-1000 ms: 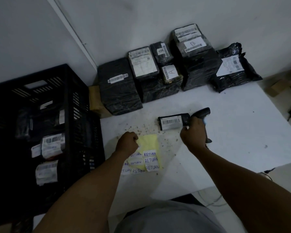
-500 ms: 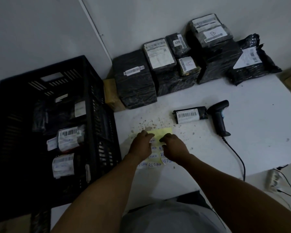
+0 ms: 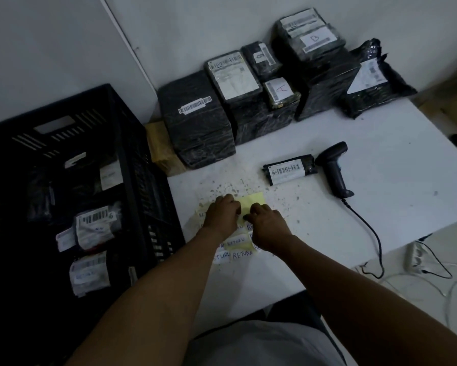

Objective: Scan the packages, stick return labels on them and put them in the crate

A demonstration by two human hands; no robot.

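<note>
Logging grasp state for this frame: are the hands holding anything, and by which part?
Both hands, left and right, are curled on the yellow label sheet, fingertips at its middle. Whether a RETURN label is pinched cannot be told. The scanner lies unheld.

Black slatted crate (image 3: pixel 71 133); black-wrapped packages (image 3: pixel 195 120), white barcode labels; yellow sheet (image 3: pixel 253 200); white table (image 3: pixel 380 159); black scanner (image 3: pixel 334 167).

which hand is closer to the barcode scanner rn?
Right. The right hand is on the yellow label sheet, below-left of the barcode scanner and apart from it. The left hand sits further left on the same sheet.
</note>
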